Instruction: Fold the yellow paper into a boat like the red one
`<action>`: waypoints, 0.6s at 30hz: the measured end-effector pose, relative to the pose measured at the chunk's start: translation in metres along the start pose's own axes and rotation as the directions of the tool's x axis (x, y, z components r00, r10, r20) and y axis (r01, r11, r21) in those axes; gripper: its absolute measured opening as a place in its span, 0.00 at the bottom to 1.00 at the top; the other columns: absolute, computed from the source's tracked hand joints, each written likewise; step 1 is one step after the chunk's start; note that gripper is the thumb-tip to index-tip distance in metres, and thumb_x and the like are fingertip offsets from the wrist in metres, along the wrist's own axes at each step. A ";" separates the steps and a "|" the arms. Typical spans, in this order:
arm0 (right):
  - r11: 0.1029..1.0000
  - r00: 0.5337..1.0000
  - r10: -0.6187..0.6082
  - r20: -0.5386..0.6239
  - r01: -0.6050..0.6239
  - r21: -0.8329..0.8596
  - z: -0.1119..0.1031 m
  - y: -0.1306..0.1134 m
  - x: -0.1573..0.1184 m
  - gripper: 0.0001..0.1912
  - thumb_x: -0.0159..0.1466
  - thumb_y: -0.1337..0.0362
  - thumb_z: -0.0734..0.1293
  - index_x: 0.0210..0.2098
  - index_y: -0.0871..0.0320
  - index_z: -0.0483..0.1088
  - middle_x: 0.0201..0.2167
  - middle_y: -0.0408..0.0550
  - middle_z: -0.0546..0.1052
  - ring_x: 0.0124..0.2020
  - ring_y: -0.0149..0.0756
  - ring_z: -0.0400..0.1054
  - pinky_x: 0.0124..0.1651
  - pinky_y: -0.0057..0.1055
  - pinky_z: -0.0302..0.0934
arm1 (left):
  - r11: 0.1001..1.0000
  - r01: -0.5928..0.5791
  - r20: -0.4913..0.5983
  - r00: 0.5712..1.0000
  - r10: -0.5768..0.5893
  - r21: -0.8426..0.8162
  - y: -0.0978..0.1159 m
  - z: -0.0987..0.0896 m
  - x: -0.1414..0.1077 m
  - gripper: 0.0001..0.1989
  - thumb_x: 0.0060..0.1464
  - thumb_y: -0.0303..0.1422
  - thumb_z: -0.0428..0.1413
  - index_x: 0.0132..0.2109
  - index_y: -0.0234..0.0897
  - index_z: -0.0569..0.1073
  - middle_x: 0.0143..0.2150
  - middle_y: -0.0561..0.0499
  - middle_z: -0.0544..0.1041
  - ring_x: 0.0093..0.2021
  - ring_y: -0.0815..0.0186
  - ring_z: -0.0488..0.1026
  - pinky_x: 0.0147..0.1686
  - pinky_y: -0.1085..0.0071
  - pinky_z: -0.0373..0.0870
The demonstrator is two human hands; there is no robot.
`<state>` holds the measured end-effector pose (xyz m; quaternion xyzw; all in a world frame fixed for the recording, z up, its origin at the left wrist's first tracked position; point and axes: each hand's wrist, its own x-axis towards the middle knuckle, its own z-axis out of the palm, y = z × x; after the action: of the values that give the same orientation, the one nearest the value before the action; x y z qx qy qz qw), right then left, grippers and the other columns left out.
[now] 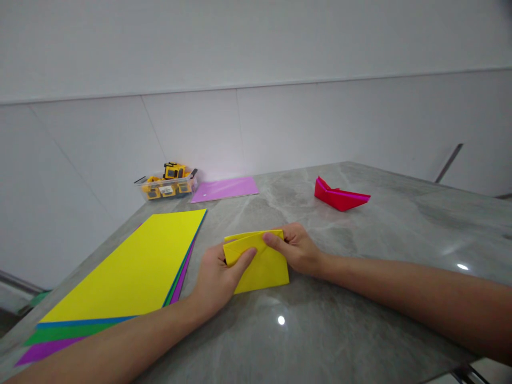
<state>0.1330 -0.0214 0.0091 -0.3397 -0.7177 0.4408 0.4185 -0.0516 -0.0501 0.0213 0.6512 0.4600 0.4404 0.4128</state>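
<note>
A folded piece of yellow paper (262, 269) is held upright just above the grey table, its layers slightly parted along the top edge. My left hand (220, 274) grips its left side, thumb across the front face and fingers hidden behind. On the upper right corner my right hand (296, 248) is closed, with the thumb on the front near the top edge. Beyond the hands, to the right, a red folded paper boat (341, 197) rests on the table.
Large coloured sheets, yellow (136, 266) on top, lie fanned at the left. A clear plastic box (168, 189) of yellow toy vehicles and a flat purple sheet (226, 189) are at the back of the grey table (400, 234), by the white wall.
</note>
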 end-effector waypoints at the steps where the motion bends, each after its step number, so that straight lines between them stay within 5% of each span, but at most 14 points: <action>1: 0.999 1.000 0.001 -0.006 -0.001 0.034 0.000 -0.001 -0.001 0.25 0.62 0.45 0.59 0.22 0.61 0.65 0.18 0.43 0.64 0.18 0.26 0.56 0.19 0.24 0.49 | 0.998 0.002 -0.007 1.000 -0.002 -0.055 0.000 0.001 0.001 0.17 0.49 0.39 0.60 0.46 0.37 0.74 0.36 0.48 0.79 0.35 0.60 0.76 0.33 0.70 0.73; 4: 0.997 0.999 -0.001 -0.047 0.005 0.079 0.001 -0.002 -0.001 0.25 0.62 0.46 0.60 0.21 0.61 0.64 0.17 0.42 0.63 0.17 0.26 0.56 0.18 0.24 0.47 | 0.968 0.020 -0.013 1.000 -0.024 -0.251 -0.001 0.002 0.004 0.43 0.46 0.36 0.63 0.65 0.47 0.51 0.32 0.54 0.78 0.30 0.63 0.76 0.31 0.69 0.74; 6: 0.995 0.996 0.003 -0.087 0.006 0.097 0.001 -0.002 0.000 0.24 0.61 0.47 0.62 0.20 0.61 0.64 0.16 0.42 0.63 0.17 0.26 0.55 0.17 0.23 0.47 | 0.936 0.093 0.054 0.995 -0.080 -0.340 -0.004 0.003 0.008 0.47 0.44 0.34 0.65 0.66 0.47 0.47 0.33 0.54 0.78 0.31 0.63 0.77 0.32 0.68 0.75; 11: 0.964 0.994 0.056 -0.097 -0.028 0.266 0.000 -0.002 0.002 0.22 0.58 0.46 0.65 0.24 0.61 0.68 0.20 0.45 0.69 0.19 0.29 0.62 0.20 0.25 0.55 | 0.866 0.322 0.318 0.926 -0.203 -0.382 -0.011 0.005 0.011 0.18 0.47 0.34 0.63 0.46 0.33 0.74 0.42 0.44 0.79 0.40 0.58 0.77 0.43 0.64 0.72; 18: 0.988 0.993 0.047 -0.113 -0.029 0.151 -0.001 0.002 0.004 0.24 0.58 0.45 0.64 0.24 0.62 0.68 0.21 0.46 0.70 0.19 0.28 0.61 0.20 0.24 0.53 | 0.936 0.243 0.211 0.958 -0.192 -0.253 -0.002 0.003 0.006 0.14 0.47 0.36 0.62 0.40 0.32 0.74 0.41 0.43 0.79 0.40 0.56 0.77 0.42 0.63 0.73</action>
<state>0.1320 -0.0168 0.0086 -0.3462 -0.6507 0.4806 0.4752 -0.0481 -0.0438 0.0195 0.5698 0.4237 0.3899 0.5863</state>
